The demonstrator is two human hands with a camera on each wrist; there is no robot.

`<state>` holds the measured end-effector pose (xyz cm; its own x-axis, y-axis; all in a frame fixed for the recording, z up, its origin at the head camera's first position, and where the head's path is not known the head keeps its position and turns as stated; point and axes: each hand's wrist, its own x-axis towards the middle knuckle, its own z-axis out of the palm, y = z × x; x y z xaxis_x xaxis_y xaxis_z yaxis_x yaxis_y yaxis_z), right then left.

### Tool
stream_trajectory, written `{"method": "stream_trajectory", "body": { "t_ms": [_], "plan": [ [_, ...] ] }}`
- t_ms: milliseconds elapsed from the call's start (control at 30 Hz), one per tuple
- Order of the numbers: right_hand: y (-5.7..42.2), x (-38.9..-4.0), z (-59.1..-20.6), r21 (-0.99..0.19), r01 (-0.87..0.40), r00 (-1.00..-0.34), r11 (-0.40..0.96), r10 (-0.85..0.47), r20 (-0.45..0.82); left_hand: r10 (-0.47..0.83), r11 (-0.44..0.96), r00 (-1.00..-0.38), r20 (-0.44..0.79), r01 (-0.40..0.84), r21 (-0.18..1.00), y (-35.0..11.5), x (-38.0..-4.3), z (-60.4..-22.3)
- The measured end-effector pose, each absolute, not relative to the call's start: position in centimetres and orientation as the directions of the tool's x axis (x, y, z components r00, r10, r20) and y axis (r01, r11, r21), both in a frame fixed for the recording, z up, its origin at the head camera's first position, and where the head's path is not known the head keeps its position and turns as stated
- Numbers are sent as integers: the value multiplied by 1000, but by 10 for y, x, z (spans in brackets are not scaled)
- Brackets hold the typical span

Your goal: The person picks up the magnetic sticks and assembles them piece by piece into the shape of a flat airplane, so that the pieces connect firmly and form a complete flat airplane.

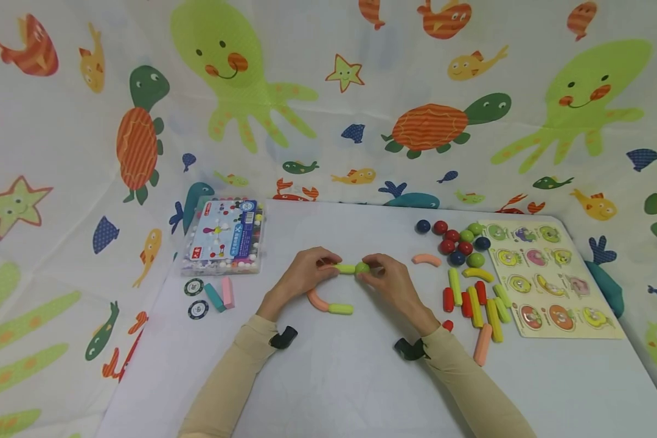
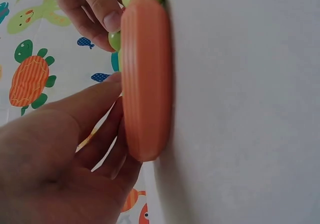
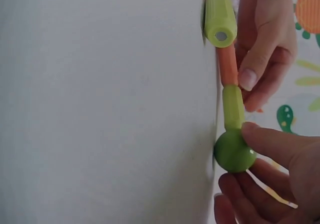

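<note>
My left hand [image 1: 306,271] pinches an orange curved magnetic rod [image 1: 317,301], whose far part is hidden behind the fingers. One light green rod [image 1: 340,309] joins the curve's near end; in the right wrist view its free tip shows a round metal spot. A second light green rod [image 3: 233,106] extends rightward from the left fingertips to a green ball [image 3: 235,151]. Thumb and fingers of my right hand [image 1: 387,281] hold that ball against the rod's end. The chain lies low along the white tabletop [image 1: 328,377].
To the right are red, blue and green balls [image 1: 448,246], several coloured rods [image 1: 476,306] and a fruit puzzle board [image 1: 569,328]. At left stand a clear-sided box of magnetic pieces [image 1: 224,234], two round chips [image 1: 198,309], and teal and pink blocks [image 1: 227,292]. A patterned curtain [image 1: 317,128] hangs behind.
</note>
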<state>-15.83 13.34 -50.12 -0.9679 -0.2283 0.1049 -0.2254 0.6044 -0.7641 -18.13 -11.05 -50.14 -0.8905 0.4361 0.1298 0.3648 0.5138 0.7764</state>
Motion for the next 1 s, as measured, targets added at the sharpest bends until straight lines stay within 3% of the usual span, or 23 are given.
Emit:
{"method": "stream_trajectory", "body": {
  "t_ms": [200, 533, 800, 1000],
  "plan": [
    [143, -157, -494, -767, -225, -971, 600, -200, 128, 409, 485, -897, 166, 368, 793, -111, -173, -491],
    [192, -160, -470, -763, -231, -959, 604, -11, 282, 468, 452, -881, 67, 304, 839, -115, -145, -481],
    [258, -164, -461, -769, -56, -932, 636, 243, 270, 541, 428, -838, 69, 345, 835, -117, -132, -484],
    [300, -163, -460, -743, 86, -931, 663, 319, 178, 560, 422, -827, 48, 335, 842, -117, -131, -485]
  ]
}}
